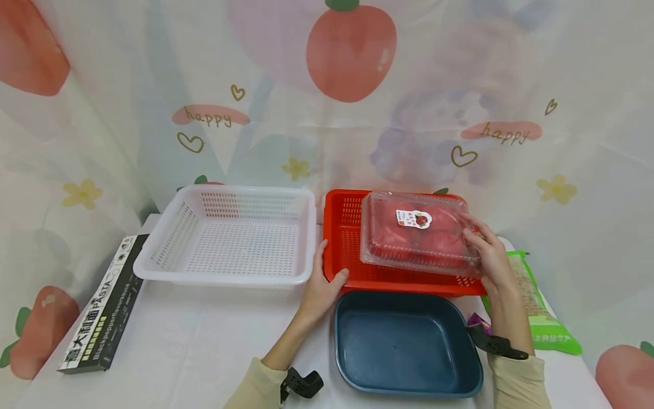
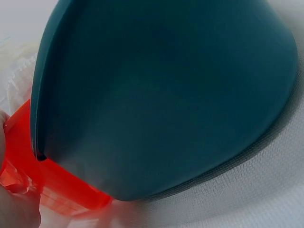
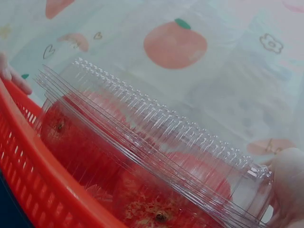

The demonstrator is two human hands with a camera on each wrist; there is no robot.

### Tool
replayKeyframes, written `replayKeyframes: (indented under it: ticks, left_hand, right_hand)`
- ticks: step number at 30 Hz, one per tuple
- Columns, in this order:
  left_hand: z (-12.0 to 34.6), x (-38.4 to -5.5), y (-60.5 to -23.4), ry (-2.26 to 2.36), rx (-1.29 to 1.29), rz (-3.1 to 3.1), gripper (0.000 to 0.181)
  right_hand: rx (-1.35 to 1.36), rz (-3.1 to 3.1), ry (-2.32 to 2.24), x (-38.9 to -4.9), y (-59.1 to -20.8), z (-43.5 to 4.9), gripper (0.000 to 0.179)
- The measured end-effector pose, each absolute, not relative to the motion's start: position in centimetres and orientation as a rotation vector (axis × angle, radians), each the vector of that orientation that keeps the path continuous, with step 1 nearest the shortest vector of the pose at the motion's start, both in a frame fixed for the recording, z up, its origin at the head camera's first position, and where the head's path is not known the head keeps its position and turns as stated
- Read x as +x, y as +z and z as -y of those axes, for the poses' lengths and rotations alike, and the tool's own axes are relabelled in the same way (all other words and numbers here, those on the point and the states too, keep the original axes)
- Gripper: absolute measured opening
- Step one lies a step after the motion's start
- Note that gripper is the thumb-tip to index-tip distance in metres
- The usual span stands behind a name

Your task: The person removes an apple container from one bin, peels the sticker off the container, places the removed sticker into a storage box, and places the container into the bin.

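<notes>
My right hand [image 1: 489, 255] grips the right end of a clear plastic fruit box [image 1: 421, 233], which holds round red fruit and has a white label on its lid. The box sits tilted over the red basket [image 1: 347, 275]; in the right wrist view its lower part and the fruit [image 3: 76, 142] are inside the basket wall [image 3: 52, 175]. At the basket's front left corner, my left hand [image 1: 322, 288] holds the rim, thumb at the front and fingers along the left side. A dark blue basin [image 1: 398, 346] stands just in front of the basket.
A white perforated basket [image 1: 225, 280] stands left of the red one. Farther left lies a long black-and-white pasta box [image 1: 104, 307]. Beyond my right wrist are a green-and-clear food bag [image 1: 549, 329] and a small purple packet [image 1: 480, 322]. A printed curtain [image 1: 352, 142] hangs behind.
</notes>
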State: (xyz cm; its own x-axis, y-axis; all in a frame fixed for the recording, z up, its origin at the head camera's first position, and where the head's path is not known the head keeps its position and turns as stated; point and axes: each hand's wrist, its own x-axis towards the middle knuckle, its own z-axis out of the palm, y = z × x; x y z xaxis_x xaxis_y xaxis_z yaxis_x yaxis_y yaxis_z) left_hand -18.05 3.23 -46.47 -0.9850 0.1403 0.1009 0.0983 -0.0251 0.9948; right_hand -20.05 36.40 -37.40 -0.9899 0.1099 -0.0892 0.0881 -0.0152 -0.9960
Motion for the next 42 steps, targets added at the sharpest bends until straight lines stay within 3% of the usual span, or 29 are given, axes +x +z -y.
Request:
replayKeyframes:
  ticks: [30, 42]
  left_hand:
    - [-3.1, -17.8, -46.2, 2.193, 0.233, -2.191, 0.073]
    - [-3.9, -16.1, -42.6, 2.036, 0.226, -2.397, 0.07]
  right_hand:
    - [-0.151, 2.151, 2.343, -18.4, -34.8, -35.0, 0.049]
    - [-0.17, 2.157, 2.352, -18.2, -34.5, -35.0, 0.049]
